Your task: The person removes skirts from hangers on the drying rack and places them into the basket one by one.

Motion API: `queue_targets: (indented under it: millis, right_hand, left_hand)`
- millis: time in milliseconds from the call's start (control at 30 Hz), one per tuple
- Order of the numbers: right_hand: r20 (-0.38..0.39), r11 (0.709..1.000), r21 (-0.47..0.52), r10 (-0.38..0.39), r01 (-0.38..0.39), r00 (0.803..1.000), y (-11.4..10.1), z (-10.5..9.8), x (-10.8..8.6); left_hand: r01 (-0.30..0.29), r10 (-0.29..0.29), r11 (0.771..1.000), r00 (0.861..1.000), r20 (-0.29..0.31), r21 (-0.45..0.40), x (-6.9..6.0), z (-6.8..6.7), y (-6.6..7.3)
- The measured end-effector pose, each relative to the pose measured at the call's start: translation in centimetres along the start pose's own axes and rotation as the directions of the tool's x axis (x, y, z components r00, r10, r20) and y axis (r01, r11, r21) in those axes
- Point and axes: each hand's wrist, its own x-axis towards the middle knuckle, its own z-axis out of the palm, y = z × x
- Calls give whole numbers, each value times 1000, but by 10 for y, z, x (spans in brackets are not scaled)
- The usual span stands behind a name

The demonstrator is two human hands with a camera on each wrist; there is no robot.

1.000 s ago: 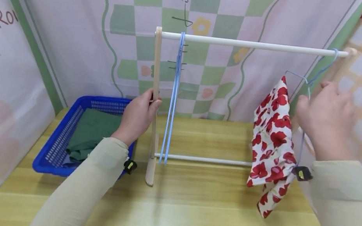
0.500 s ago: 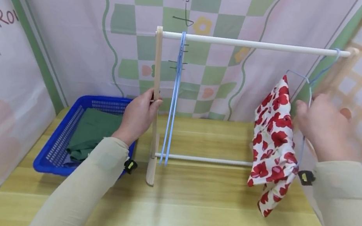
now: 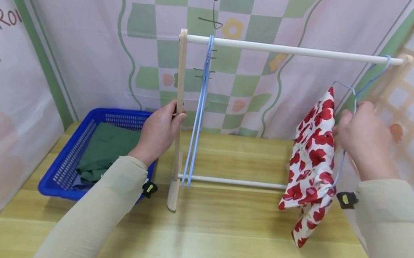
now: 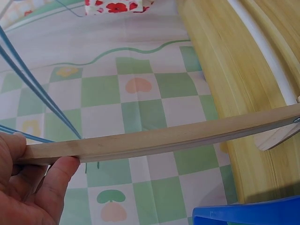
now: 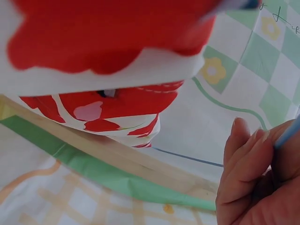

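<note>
My left hand (image 3: 159,130) grips the upright wooden post (image 3: 181,75) of a small clothes rack, thumb and fingers round it. In the left wrist view the fingers (image 4: 56,183) press against that post. At the rack's right end a blue wire hanger (image 3: 369,82) hooks over the white top rail (image 3: 292,51). A white garment with red flowers (image 3: 313,159) hangs from it, tilted; its exact kind is unclear. My right hand (image 3: 369,141) holds the hanger's side wire with curled fingers. In the right wrist view the hanger wire (image 5: 287,133) crosses the hand, partly hidden.
Blue hangers (image 3: 198,114) hang bunched near the left end of the rail. A blue basket (image 3: 63,160) with folded green cloth (image 3: 108,149) stands left on the wooden table (image 3: 220,248). A white lower bar (image 3: 239,182) joins the rack's sides. Printed curtains surround the table.
My right hand lowers, then closes in on the hanger wire. The flowered garment swings slightly, its lower edge shifting left and its top right. The left hand stays on the post.
</note>
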Motion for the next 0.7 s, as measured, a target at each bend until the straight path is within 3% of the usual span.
queue_targets:
  millis: [333, 500, 700]
  right_hand:
    - [-9, 995, 96, -41, 42, 999, -5, -1, 7]
    - [6, 988, 153, -25, 24, 1000, -8, -1, 9]
    - [-3, 989, 149, -22, 22, 1000, -12, 0, 12]
  left_hand:
    - [0, 0, 1000, 1000, 2, 4, 0, -1, 1]
    - [0, 0, 1000, 1000, 2, 7, 0, -1, 1]
    - [-10, 10, 1000, 1000, -7, -1, 0, -1, 0]
